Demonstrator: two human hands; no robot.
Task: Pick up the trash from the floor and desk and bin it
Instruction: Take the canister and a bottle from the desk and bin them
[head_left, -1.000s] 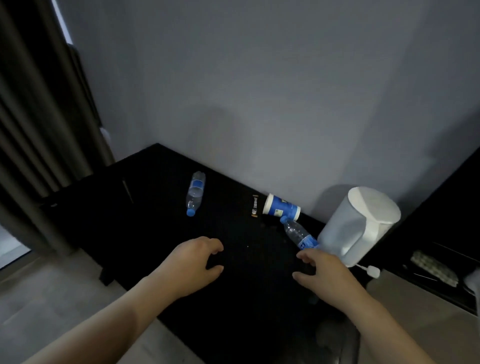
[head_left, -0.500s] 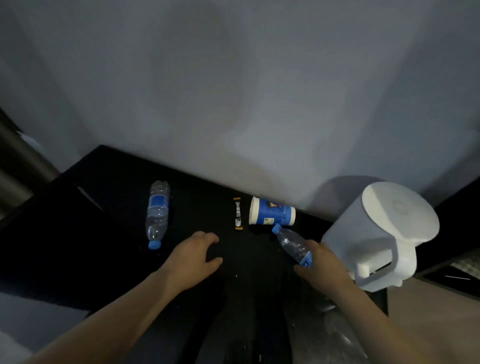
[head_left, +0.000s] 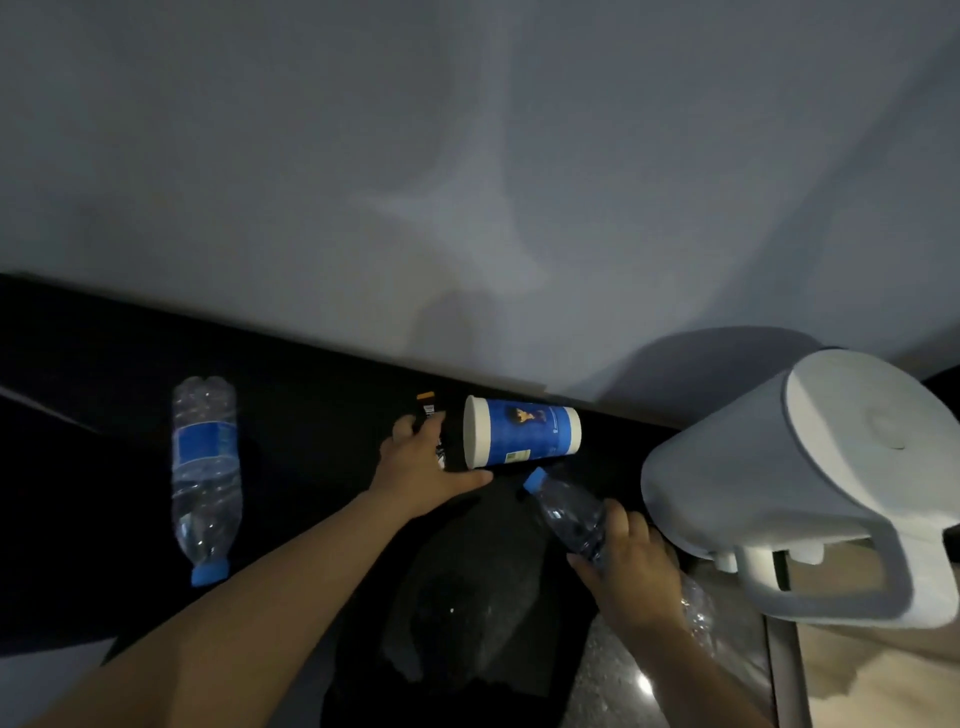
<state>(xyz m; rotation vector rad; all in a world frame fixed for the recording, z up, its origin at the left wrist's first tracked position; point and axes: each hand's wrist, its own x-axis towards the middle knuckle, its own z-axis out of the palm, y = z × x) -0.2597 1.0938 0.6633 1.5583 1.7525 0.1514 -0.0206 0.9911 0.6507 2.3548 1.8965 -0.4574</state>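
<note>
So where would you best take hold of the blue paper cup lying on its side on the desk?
Probably round the middle of the blue paper cup, coming from above: it lies on its side with the wall close behind, so fingers can wrap its curved body from the top.

Two bare forearms entering from the bottom edge, no sleeves, cuffs, watches or bands anywhere along them. Left hand (head_left: 421, 467) ungloved, no rings visible on the fingers, knuckles and thumb in dim light. Right hand (head_left: 631, 566) likewise ungloved and unadorned, back of the hand toward the camera. Nails too dim and small to make out.
</note>
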